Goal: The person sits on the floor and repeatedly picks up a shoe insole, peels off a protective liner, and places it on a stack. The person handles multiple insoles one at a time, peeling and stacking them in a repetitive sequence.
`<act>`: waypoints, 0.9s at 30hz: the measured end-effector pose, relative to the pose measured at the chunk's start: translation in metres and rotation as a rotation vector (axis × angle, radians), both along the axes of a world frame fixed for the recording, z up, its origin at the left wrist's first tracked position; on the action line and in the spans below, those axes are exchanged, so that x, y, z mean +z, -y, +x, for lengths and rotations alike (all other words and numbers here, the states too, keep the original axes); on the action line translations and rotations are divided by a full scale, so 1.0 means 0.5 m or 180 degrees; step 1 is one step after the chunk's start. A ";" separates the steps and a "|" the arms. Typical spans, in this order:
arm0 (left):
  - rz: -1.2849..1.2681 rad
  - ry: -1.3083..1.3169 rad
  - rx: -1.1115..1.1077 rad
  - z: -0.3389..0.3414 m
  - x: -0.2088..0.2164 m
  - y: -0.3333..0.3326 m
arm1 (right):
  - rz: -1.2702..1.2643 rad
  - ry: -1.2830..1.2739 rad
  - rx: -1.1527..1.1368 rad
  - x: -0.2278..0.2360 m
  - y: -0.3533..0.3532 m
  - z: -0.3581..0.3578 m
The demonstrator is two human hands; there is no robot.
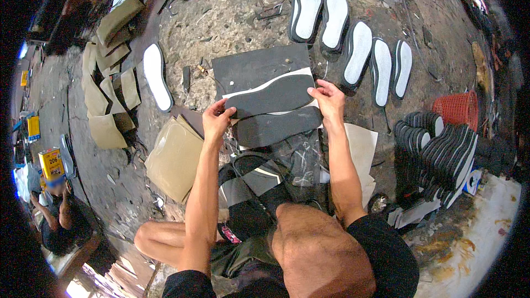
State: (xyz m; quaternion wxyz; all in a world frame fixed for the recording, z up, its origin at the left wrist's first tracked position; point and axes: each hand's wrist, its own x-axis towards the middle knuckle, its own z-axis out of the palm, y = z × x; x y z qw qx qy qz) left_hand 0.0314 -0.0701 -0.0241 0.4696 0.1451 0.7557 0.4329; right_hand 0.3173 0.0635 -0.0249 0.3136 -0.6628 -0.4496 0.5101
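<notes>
A dark grey shoe sole (pixel 271 95) lies crosswise in front of me, with a white edge showing along its far side. My left hand (pixel 216 119) pinches its left end between thumb and fingers. The right end is gripped by my right hand (pixel 330 101), thumb on top. Nearer to me, a second dark sole (pixel 279 127) lies partly beneath, and a strip of white shows between the two. Under them is a black rectangular mat (pixel 243 65) on the ground.
Several white-topped soles (pixel 358 53) stand in stacks at far right; a single white sole (pixel 158 77) lies left. Tan sheets (pixel 175 157) rest by my left forearm. To the right are piled dark soles (pixel 450 152) and a red basket (pixel 457 107). Another person (pixel 63 223) sits at far left.
</notes>
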 end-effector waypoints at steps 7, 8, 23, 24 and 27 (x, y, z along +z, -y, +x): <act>0.0765 0.1386 0.1213 -0.024 0.009 0.020 | 0.0763 -0.0869 0.1000 0.212 0.108 -0.054; 0.1145 0.1674 0.1632 -0.035 0.002 0.022 | 0.1914 -0.0607 0.1990 0.272 0.133 -0.080; 0.3600 0.3587 0.0665 -0.029 0.288 -0.032 | 0.2484 -0.0927 0.3183 0.386 0.042 -0.267; 0.3611 0.3483 0.0656 -0.025 0.288 -0.031 | 0.2626 -0.1076 0.3199 0.395 0.045 -0.251; 0.3545 0.3123 0.0099 0.004 0.310 -0.006 | 0.2433 -0.1624 0.3181 0.410 0.063 -0.227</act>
